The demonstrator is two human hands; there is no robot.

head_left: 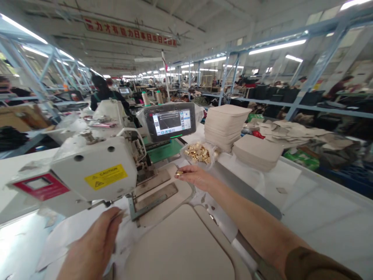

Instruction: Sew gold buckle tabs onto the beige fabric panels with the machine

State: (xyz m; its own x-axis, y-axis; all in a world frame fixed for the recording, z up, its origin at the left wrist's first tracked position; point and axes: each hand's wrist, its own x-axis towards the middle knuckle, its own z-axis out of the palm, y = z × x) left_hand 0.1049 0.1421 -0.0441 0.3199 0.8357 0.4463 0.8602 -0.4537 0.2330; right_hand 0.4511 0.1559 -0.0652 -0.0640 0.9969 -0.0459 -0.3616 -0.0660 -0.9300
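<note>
My right hand [196, 177] pinches a small gold-coloured metal piece [178, 174] between thumb and fingers, just above the sewing machine's work plate. At the lower left my left hand [94, 243] is closed, with thumb and fingers pressed together; what lies at its fingertips is too blurred to name. Between the hands, a metal clamp frame [151, 208] rests over a beige panel [186, 190] under the sewing machine's head [96, 167]. Another beige panel with rounded corners [180, 249] lies in front of me, close to both hands.
A clear plastic bag of gold metal pieces [199, 153] sits beyond my right hand. Two stacks of beige panels, a taller stack [223, 130] and a lower stack [256, 153], stand at its right. Behind the machine is a lit control screen [171, 122]. A co-worker [101, 93] sits farther back.
</note>
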